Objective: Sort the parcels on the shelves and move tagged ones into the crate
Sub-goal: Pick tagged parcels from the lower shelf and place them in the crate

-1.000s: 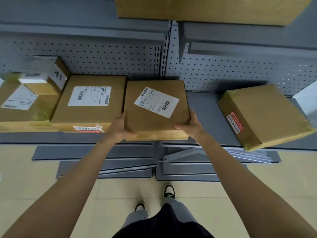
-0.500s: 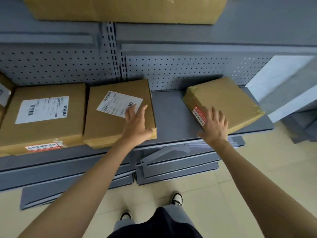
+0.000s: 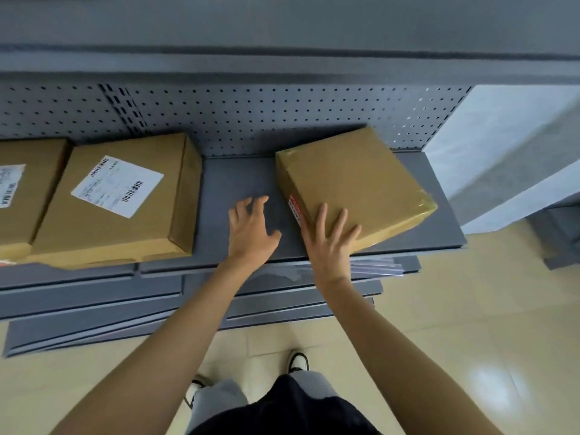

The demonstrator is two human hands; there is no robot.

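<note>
A tape-wrapped brown parcel (image 3: 354, 180) with a red tag on its near-left side lies skewed on the right of the grey shelf (image 3: 238, 180). My right hand (image 3: 329, 237) rests flat on its near-left corner, fingers spread, not gripping. My left hand (image 3: 251, 227) hovers open over the bare shelf just left of that parcel. Further left sits a brown parcel (image 3: 125, 196) bearing a white barcode label, and another labelled parcel (image 3: 22, 189) is cut off at the left edge. No crate is in view.
A perforated grey back panel (image 3: 251, 114) closes the shelf behind. An upper shelf (image 3: 282, 36) overhangs. Lower grey shelf boards (image 3: 94, 312) jut out below. A white wall (image 3: 502, 146) stands at the right, and beige floor tiles with my feet lie below.
My left hand left the labelled parcel and moved right over the bare shelf. My right hand slid onto the tagged parcel's corner. The view shifted right.
</note>
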